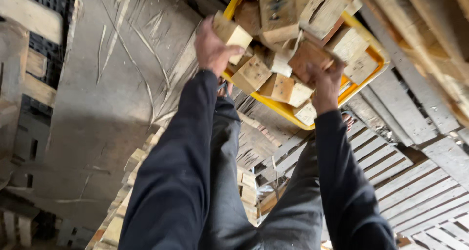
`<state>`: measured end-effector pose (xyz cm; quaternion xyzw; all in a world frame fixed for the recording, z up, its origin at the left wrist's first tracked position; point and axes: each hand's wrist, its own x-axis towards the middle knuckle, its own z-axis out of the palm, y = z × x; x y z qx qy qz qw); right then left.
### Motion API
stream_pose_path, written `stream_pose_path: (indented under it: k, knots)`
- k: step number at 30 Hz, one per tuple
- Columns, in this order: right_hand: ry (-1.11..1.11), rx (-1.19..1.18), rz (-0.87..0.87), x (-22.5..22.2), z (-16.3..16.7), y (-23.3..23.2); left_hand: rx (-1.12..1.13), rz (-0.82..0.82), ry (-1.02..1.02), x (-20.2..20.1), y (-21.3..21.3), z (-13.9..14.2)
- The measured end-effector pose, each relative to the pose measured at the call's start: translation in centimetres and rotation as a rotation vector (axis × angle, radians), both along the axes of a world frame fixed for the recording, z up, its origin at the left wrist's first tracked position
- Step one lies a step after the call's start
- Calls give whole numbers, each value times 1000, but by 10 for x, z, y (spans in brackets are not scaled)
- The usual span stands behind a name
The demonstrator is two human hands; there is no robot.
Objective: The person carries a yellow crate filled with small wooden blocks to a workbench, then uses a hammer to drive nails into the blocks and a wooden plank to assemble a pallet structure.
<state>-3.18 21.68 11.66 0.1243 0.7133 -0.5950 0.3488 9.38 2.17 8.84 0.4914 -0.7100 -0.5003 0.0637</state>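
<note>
Yellow plastic crate [376, 54], rectangular and heaped with pale square wooden blocks, sits beside grey slatted pallets [410, 191]. Left hand [212, 50] has its fingers wrapped around 1 light block [232, 32] at the crate's edge. Right hand [325, 81] grips a browner block [310, 57] over the pile.

Yellow bin [375, 53] held heaped wooden blocks [273, 59], bin stood over slatted wooden pallets [410, 191], flat scuffed board [112, 84] lay beside it
</note>
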Motion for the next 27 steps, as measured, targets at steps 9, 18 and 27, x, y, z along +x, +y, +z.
stream_pose_path:
  k: [9,18,27]
  knots:
    - [-706,-732,-556,17,40,160,1234,537,647,43,169,58]
    - [-115,-462,-598,-12,132,303,1115,458,618,-6,342,138]
    - [658,-223,-632,-98,315,438,104,-595,988,-201,470,342]
